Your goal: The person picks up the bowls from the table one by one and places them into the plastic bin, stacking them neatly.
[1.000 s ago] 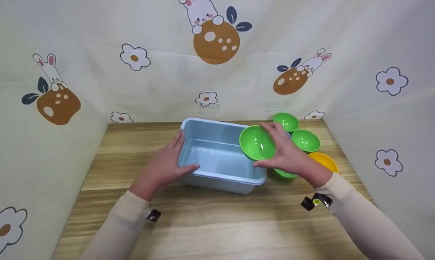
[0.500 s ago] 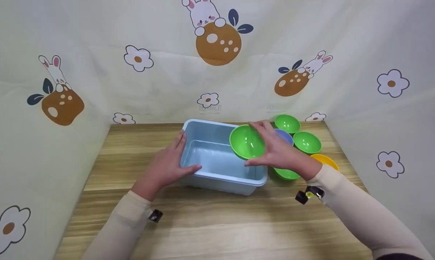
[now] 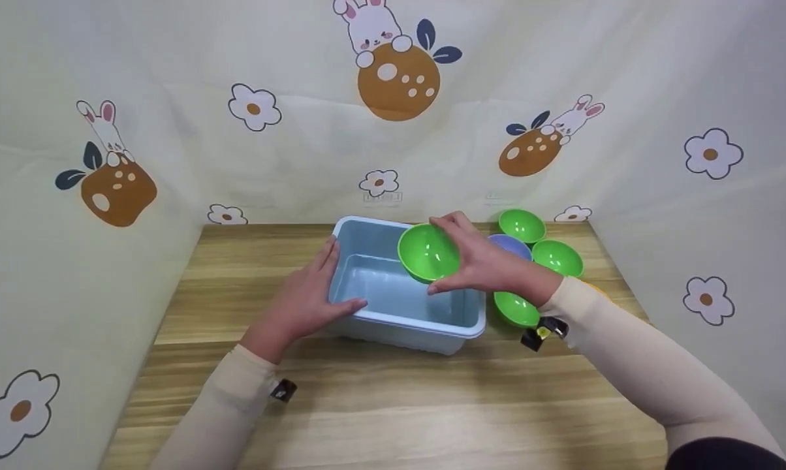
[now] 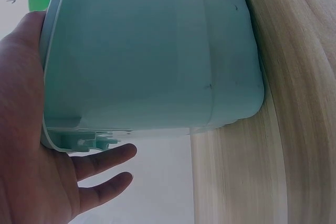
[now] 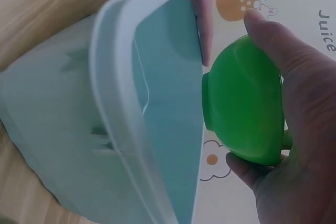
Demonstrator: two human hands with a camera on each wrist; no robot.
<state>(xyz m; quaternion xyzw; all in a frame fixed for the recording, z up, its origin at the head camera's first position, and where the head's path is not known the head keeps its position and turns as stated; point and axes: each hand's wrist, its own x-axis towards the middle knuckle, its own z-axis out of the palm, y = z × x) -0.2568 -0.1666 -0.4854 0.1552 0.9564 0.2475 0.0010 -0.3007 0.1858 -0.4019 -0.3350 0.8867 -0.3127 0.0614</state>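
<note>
- Pale printed cloth [image 3: 301, 156] closes off the far, left and right sides of a wood-grain table [image 3: 393, 418].
- Over the past second the right hand [image 3: 481, 258] has moved left, taking a green bowl [image 3: 427, 251] from the right rim of the blue bin [image 3: 419, 324] to above its inside, towards the far side. Judging by this, the sideways carry is well along.
- That bowl is held hollow side up, its foot roughly at rim height in the right wrist view; I cannot tell whether it touches the bin.
- Right thumb on the near side and fingers on the far side pinch the bowl between them.
- Left hand [image 3: 305, 287] has stayed at the bin's left end, thumb along the near rim, fingers along the left side. Two fingers show straight and spread in the left wrist view; the others are hidden there.
- Right of the bin sit a purple-blue bowl [image 3: 510, 245], more exposed now, and three more green ones: a far bowl [image 3: 522, 225], a right-hand bowl [image 3: 558, 258] and a near bowl [image 3: 516, 309].
- Hiding most of an orange bowl [image 3: 600, 289], the right sleeve [image 3: 628, 346] and forearm lie across the group's near side; the hand also covers part of the bin's right end.
</note>
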